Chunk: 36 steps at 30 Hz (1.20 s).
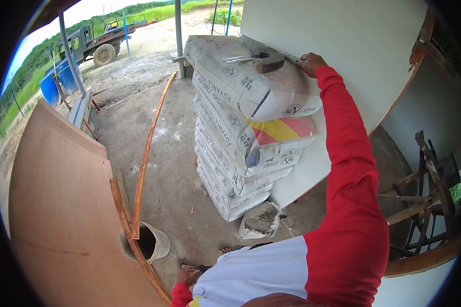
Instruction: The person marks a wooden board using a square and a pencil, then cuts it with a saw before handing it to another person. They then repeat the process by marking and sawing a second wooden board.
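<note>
My right hand (311, 64), at the end of a red sleeve, reaches to the far top of a stack of cement bags (241, 107) beside the pale wall. Its fingers are bent around the edge of a thin grey piece (292, 59), whose kind I cannot make out. Close by, on the top bag, lies a tool with a worn wooden handle (269, 62) and a grey metal blade (251, 45), like a handsaw. Low beside my body hangs my left hand (189, 275), near a bucket (161, 243); its fingers are too small and shaded to read.
A curved plywood sheet (61, 204) stands at left, with long wood strips (151, 143) near it. An opened sack of grey powder (260, 220) sits at the stack's foot. Wooden frames (425, 189) lean at right. Outside are a blue barrel (61, 82) and a truck (102, 43).
</note>
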### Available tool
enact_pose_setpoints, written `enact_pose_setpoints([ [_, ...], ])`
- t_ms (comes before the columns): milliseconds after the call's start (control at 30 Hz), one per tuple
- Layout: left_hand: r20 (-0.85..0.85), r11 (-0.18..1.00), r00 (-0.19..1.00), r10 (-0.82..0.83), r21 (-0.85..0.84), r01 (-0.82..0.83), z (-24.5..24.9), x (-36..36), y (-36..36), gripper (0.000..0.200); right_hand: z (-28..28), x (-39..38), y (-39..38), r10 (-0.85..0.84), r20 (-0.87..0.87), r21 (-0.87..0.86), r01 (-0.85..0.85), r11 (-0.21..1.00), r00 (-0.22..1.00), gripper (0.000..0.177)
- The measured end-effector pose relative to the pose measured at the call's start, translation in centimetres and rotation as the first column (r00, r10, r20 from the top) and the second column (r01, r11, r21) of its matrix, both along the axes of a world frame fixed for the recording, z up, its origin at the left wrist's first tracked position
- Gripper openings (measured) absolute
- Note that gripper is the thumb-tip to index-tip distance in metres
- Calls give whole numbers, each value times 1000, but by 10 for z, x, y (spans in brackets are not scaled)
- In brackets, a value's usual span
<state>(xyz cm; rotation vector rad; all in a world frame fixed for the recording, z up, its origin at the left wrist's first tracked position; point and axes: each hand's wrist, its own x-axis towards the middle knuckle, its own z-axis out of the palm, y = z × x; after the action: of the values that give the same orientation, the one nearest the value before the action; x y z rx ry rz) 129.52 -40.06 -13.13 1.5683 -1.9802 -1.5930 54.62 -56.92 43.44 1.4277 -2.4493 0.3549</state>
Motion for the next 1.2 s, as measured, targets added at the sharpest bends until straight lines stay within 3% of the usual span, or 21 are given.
enact_pose_setpoints([
  [67, -86, 999, 996, -25, -26, 23, -45, 15, 12, 41, 22, 5, 23, -52, -53, 157, 60, 986, 997, 40],
  [167, -42, 971, 984, 176, 173, -166, -56, 28, 24, 43, 50, 10, 75, -162, -142, 249, 193, 949, 977, 37],
  [200, 211, 992, 977, -33, 129, 6, -54, 35, 16, 49, 59, 15, 95, -190, -146, 277, 224, 934, 971, 37],
  [233, 251, 993, 966, -69, 107, 43, -28, 35, 18, 52, 67, 24, 113, -217, -148, 307, 254, 917, 965, 37],
  [300, 387, 989, 916, -108, 135, 60, -18, 37, 12, 52, 83, 57, 139, -414, -121, 310, 430, 848, 902, 35],
  [333, 421, 986, 897, -136, 148, 80, -18, 41, 6, 52, 83, 57, 148, -425, -140, 288, 448, 846, 894, 34],
  [500, 400, 976, 893, -207, 152, 158, -12, 36, -38, 53, 72, 69, 183, -495, -234, 124, 530, 839, 837, 37],
  [567, 365, 976, 907, -209, 139, 168, -11, 30, -55, 53, 68, 64, 184, -497, -297, 204, 563, 801, 815, 37],
  [700, 198, 979, 974, -107, 192, 69, -95, 47, -90, 55, 89, 83, 210, -601, -282, 122, 649, 751, 748, 36],
  [733, 154, 962, 986, -62, 271, 18, -81, 44, -91, 55, 95, 90, 216, -633, -320, 98, 690, 718, 705, 36],
  [833, 241, 973, 950, -196, 169, 158, -20, 41, -76, 55, 109, 118, 225, -673, -438, 92, 774, 626, 596, 36],
  [867, 264, 971, 942, -209, 169, 168, -28, 48, -73, 57, 115, 121, 228, -676, -445, 78, 777, 624, 588, 36],
  [933, 233, 959, 961, -151, 269, 86, -71, 72, -59, 60, 131, 108, 243, -679, -459, 56, 781, 622, 574, 35],
  [967, 176, 917, 984, -16, 394, -55, -114, 89, -50, 61, 139, 89, 258, -706, -455, -58, 773, 632, 543, 35],
  [1033, 117, 772, 970, 212, 589, -240, -163, 117, -36, 65, 169, 35, 290, -651, -493, -78, 716, 694, 577, 42],
  [1067, 238, 912, 962, -136, 410, 27, -143, 123, -31, 68, 184, 10, 309, -622, -514, -85, 686, 722, 591, 47],
  [1100, 437, 919, 810, -392, 231, 320, -100, 121, -23, 72, 187, 59, 298, -685, -466, -206, 685, 699, 560, 53],
  [1133, 459, 933, 814, -357, 221, 284, -97, 125, -18, 69, 190, 115, 287, -738, -409, -327, 669, 667, 536, 65],
  [1167, 491, 884, 740, -460, 330, 331, -91, 122, -24, 67, 185, 165, 274, -680, -588, -298, 664, 685, 438, 61],
  [1200, 510, 919, 773, -376, 309, 244, -51, 123, -25, 64, 164, 211, 256, -602, -521, -436, 417, 797, 605, 51],
])
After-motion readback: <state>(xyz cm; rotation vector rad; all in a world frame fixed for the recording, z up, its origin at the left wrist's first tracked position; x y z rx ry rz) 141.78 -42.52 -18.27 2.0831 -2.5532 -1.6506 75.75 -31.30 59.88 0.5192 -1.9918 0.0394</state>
